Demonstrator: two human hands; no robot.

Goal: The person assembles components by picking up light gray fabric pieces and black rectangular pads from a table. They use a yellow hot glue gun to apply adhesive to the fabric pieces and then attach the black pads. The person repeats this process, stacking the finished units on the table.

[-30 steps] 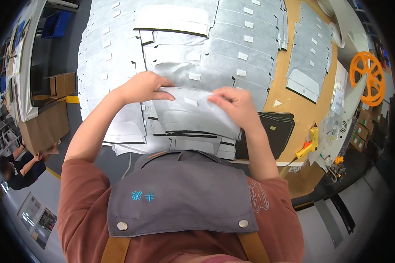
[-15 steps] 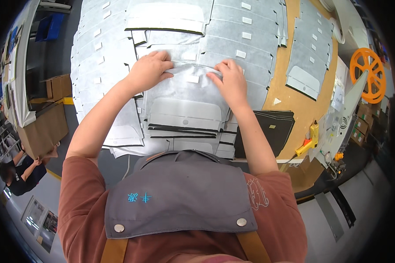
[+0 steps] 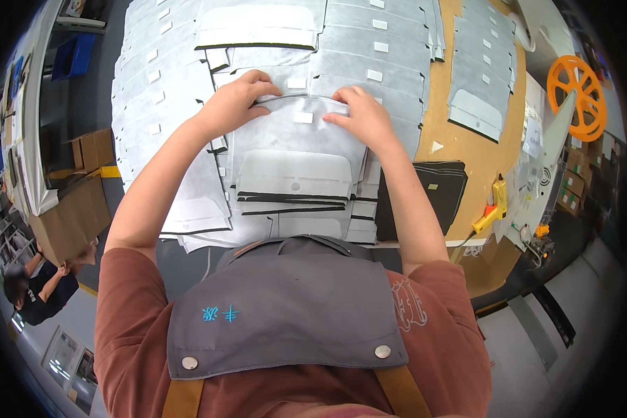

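Observation:
A pale grey-white fabric-like panel [image 3: 296, 136] lies in front of me, with a white rectangular tab near its curved top edge and black strips along its bottom. My left hand [image 3: 240, 103] has its thumb and bent fingers around the left end of that edge. At the right end, my right hand [image 3: 364, 120] grips likewise, thumb on the panel's face and fingers over the edge. The edge bows up slightly between the hands. Beneath and around it lie overlapping panels of the same kind; the fingers' undersides are hidden.
Rows of overlapping pale panels [image 3: 146, 150] cover the left and back of the table [image 3: 435, 132]. To the right are a dark stack of sheets [image 3: 439, 198], a yellow glue gun [image 3: 492, 203] and an orange reel [image 3: 577, 97]. A person [image 3: 45, 282] is beside a cardboard box [image 3: 70, 216] at the far left.
Both hands stay at the panel's top edge. My left hand's fingers have slid a little to the right along it, and the right thumb sits slightly farther inward. The whole view has shifted slightly.

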